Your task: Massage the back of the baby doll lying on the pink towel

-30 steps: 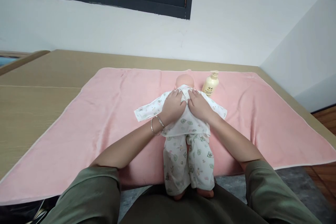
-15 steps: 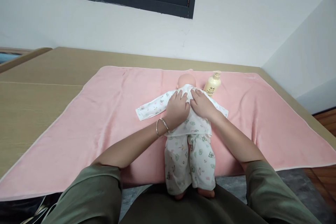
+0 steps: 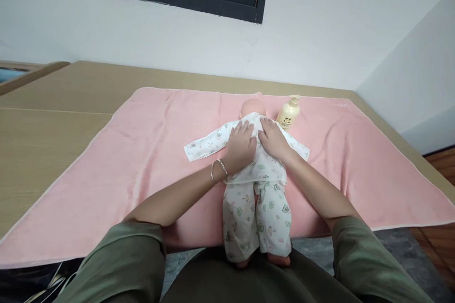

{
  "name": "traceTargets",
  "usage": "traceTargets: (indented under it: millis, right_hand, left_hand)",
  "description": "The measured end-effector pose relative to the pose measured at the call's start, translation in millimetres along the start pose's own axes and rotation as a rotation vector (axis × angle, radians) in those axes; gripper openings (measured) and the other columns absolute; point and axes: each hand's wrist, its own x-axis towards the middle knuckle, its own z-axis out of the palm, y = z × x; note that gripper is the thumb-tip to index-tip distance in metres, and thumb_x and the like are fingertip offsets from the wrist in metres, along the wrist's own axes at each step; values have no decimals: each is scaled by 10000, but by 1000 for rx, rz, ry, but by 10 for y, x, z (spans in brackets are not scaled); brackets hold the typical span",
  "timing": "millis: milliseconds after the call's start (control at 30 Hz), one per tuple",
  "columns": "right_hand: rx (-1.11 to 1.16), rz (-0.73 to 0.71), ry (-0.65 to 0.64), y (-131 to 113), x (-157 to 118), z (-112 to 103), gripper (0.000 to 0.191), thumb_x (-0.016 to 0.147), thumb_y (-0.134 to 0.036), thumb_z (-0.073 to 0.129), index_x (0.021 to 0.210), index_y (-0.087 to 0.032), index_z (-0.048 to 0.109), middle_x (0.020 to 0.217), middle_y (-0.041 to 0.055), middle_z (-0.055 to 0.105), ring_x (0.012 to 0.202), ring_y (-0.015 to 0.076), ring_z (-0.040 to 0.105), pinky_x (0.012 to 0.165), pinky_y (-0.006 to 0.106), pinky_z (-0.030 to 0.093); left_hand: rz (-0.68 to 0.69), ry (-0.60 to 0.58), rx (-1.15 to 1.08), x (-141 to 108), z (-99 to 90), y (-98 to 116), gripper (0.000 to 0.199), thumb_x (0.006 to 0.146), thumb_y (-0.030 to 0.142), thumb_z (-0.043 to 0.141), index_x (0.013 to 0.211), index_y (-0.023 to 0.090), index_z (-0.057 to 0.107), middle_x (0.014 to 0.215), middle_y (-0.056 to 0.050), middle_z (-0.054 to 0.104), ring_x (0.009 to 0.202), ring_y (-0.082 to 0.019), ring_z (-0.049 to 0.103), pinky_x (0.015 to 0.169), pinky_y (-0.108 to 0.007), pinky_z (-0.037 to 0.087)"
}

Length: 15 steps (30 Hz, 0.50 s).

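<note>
A baby doll (image 3: 261, 170) in a white printed top and trousers lies on a pink blanket (image 3: 170, 151), its head away from me and its feet at my body. Both my hands rest on the upper part of its top. My left hand (image 3: 240, 147) lies flat on the left side, fingers stretched toward the shoulder, bracelets at the wrist. On the right side my right hand (image 3: 275, 139) lies the same way, palm down. The doll's sleeves spread out to either side. Parts of the top beneath my palms are hidden.
A cream pump bottle (image 3: 288, 113) stands on the blanket just past the doll's right-hand sleeve. Under the blanket is a wooden table (image 3: 53, 137), set against a white wall (image 3: 170, 42). A dark window frame (image 3: 213, 2) is above.
Both hands stay on the doll's top, with only a very slight shift of the fingers. The view has tilted a little; doll and bottle keep their places.
</note>
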Motion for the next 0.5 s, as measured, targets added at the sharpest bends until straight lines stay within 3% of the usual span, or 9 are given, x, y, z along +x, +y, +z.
traceTargets:
  millis: [67, 167, 300, 500]
  right_hand:
    - [-78, -26, -29, -124, -137, 75, 612, 1042, -248, 371, 1598, 0, 437, 1683, 279, 405, 1601, 410, 341, 1296, 608, 306]
    - [-142, -76, -44, -261, -281, 123, 610, 1052, -246, 405, 1628, -47, 426, 1724, 267, 334, 1630, 438, 269, 1309, 644, 253]
    - [-71, -27, -72, -185, -170, 73, 581, 1085, -286, 347, 1610, -61, 456, 1714, 241, 375, 1627, 411, 293, 1314, 616, 271]
    - [0, 104, -51, -37, 18, 78, 607, 1089, -360, 385, 1634, -94, 418, 1753, 228, 291, 1654, 405, 223, 1329, 664, 164]
  left_hand:
    - [-56, -11, -53, 168, -6, -169, 564, 1019, 240, 332, 1483, 23, 569, 1614, -241, 538, 1549, -372, 465, 1301, -606, 342]
    - [-68, 3, -57, 318, 17, -347, 524, 1011, 247, 358, 1420, 42, 612, 1553, -237, 600, 1504, -351, 522, 1293, -571, 367]
    - [-40, 60, -25, 237, 102, -313, 525, 1025, 291, 395, 1437, 36, 598, 1551, -258, 588, 1516, -380, 500, 1289, -584, 362]
    - [-11, 147, -59, 121, 183, -248, 501, 1009, 293, 443, 1442, 97, 603, 1566, -213, 594, 1526, -368, 491, 1296, -605, 347]
